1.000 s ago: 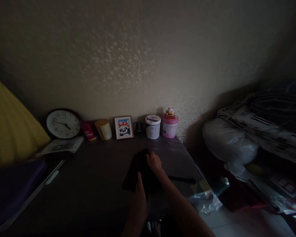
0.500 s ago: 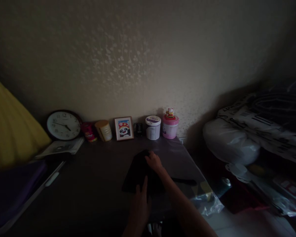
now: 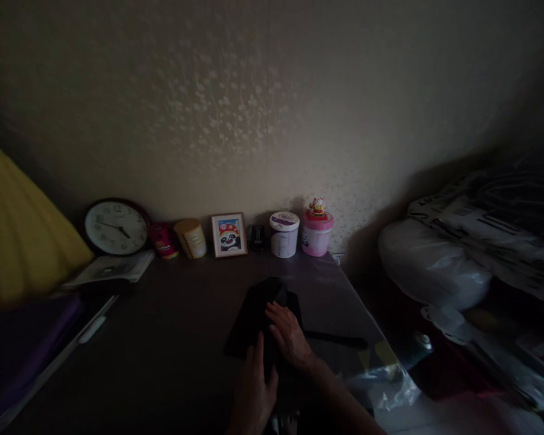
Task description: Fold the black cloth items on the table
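A black cloth item [image 3: 249,311] lies on the dark table, too dark for its kind to be made out. A long dark strap [image 3: 338,339] runs out to its right; whether the two are joined is hidden. Fingers spread, my right hand [image 3: 291,335] lies flat on the cloth's right half with nothing gripped. My left hand [image 3: 255,386] rests at its near edge, index finger stretched forward and thumb apart. Part of the cloth is covered by both hands.
Along the wall stand a clock [image 3: 116,228], a yellow-lidded can [image 3: 191,238], a framed panda picture [image 3: 229,235], a white tub [image 3: 284,235] and a pink tub [image 3: 316,237]. Clear plastic [image 3: 396,386] hangs at the table's right corner. A yellow cloth [image 3: 22,229] is at left.
My right hand has let go of the cloth's far edge, come nearer and flattened onto it. A flap now shows at the cloth's right. My left hand has stayed near its place.
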`<state>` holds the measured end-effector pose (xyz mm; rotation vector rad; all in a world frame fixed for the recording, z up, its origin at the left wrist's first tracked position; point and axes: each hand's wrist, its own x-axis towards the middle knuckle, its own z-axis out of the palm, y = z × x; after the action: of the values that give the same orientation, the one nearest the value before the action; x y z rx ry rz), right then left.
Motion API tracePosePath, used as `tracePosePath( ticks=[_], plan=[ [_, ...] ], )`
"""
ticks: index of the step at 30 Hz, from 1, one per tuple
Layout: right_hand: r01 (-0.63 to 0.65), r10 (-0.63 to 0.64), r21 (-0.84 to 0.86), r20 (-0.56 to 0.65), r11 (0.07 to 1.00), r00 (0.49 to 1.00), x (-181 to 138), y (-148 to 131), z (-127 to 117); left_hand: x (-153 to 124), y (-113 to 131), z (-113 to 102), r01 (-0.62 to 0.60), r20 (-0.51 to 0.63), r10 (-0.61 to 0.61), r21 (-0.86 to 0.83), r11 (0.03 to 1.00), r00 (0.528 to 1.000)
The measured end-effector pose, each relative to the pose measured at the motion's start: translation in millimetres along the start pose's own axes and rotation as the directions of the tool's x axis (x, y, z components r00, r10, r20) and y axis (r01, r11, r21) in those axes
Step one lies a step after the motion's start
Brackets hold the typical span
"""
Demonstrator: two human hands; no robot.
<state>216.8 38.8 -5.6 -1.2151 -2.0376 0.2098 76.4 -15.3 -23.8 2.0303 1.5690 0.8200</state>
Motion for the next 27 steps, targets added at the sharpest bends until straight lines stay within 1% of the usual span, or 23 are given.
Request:
tracePosePath(
  ticks=[2,5,6,8,10,12,14,16,18,20,23,27],
  plan=[
    [-0.018,0.017,-0.056,-0.012,0.998,1.000,16,17,4,0,3,-2,0.021,0.003,-0.021,0.004,1.000,1.000],
    [-0.079,0.077,-0.106,-0.025,0.991,0.997,41,42,8,0,7,-7,0.048,0.001,-0.048,-0.011,0.999,0.999],
    [-0.111,0.109,-0.112,-0.024,0.987,0.994,49,49,8,0,8,-8,0.056,0.003,-0.056,-0.019,0.998,0.998],
    [-0.232,0.232,-0.115,-0.014,0.966,0.973,59,59,5,2,8,-11,0.074,0.023,-0.073,-0.038,0.997,0.997],
    [-0.379,0.379,-0.119,-0.022,0.918,0.925,62,68,-2,3,7,-14,0.091,0.049,-0.088,-0.064,0.994,0.995],
    [-0.498,0.494,-0.125,-0.067,0.858,0.867,58,74,-14,5,5,-15,0.103,0.056,-0.098,-0.093,0.990,0.994],
    [-0.582,0.569,-0.127,-0.125,0.803,0.813,48,79,-28,5,4,-15,0.103,0.050,-0.097,-0.123,0.987,0.994],
    [-0.655,0.637,-0.121,-0.156,0.746,0.755,35,81,-40,6,3,-15,0.107,0.040,-0.102,-0.146,0.983,0.994],
    [-0.698,0.682,-0.111,-0.151,0.707,0.715,24,80,-46,6,2,-14,0.118,0.033,-0.115,-0.161,0.980,0.993],
    [-0.716,0.705,-0.097,-0.126,0.691,0.697,18,77,-47,7,2,-15,0.120,0.029,-0.117,-0.179,0.976,0.993],
    [-0.723,0.719,-0.056,-0.079,0.688,0.690,20,70,-42,8,-1,-16,0.104,0.022,-0.102,-0.214,0.971,0.995],
    [-0.719,0.720,0.036,-0.027,0.694,0.694,29,60,-35,8,-3,-20,0.093,0.006,-0.095,-0.249,0.964,0.995]
  ],
)
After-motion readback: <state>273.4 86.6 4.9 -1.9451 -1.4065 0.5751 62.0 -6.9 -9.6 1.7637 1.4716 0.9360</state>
